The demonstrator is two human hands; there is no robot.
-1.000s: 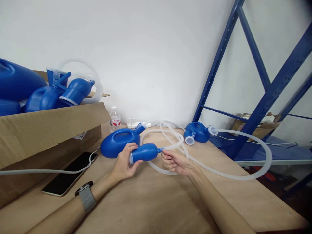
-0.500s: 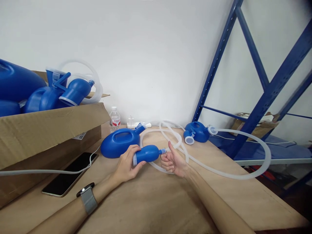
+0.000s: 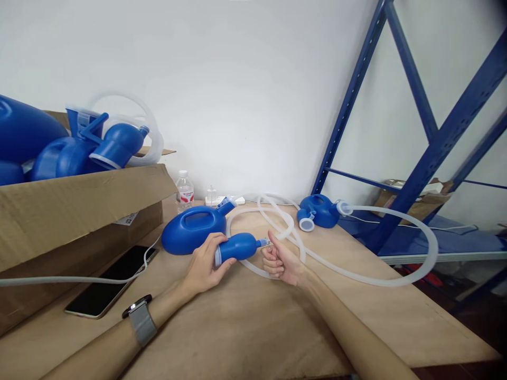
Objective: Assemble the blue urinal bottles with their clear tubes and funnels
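Between the counter's point(image 3: 237, 327) near and back edges, the left hand point(image 3: 205, 266) grips a blue cup point(image 3: 240, 247); the right hand point(image 3: 283, 264), curled around the tube point(image 3: 287, 232), has since lifted its thumb.

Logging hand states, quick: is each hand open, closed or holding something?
Left hand: closed, holding the blue spouted piece.
Right hand: curled at that piece's narrow tip; whether it grips anything cannot be told.
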